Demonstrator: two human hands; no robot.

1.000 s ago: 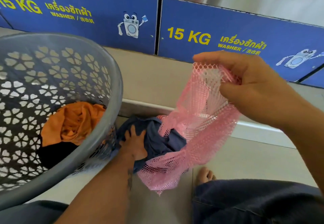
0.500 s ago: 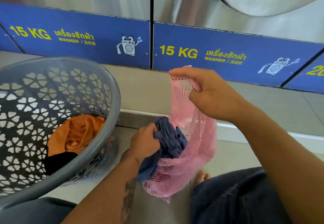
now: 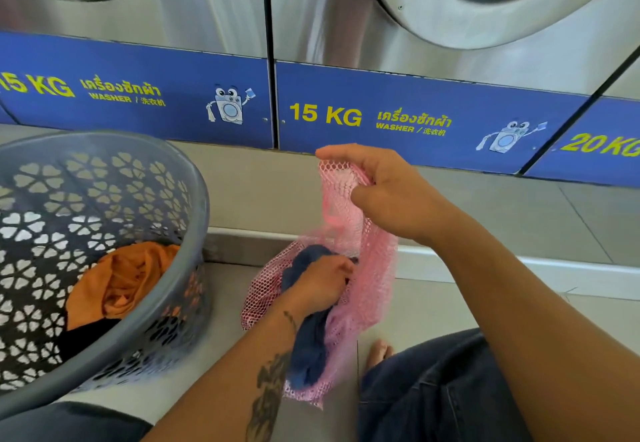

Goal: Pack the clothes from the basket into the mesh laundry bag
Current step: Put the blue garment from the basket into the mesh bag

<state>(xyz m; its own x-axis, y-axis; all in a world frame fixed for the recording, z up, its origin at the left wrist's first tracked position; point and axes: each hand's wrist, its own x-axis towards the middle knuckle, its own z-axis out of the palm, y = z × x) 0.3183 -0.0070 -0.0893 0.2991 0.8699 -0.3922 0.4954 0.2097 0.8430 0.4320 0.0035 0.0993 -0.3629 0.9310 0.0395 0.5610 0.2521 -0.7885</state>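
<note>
Only one view on my feed: head camera, worn, wide-angle. Looks forward and down from above my lap. Close range: right hand and left hand fill centre, basket at left edge. Washer fronts face lens across top, bowed by lens. No second view to overlap.

The mesh bag was pink, the garment in it navy. The grey basket had flower-shaped cutouts and held orange cloth.

Pink mesh bag hanging upright, navy garment partly inside; orange garment in grey basket (tilted).
</note>
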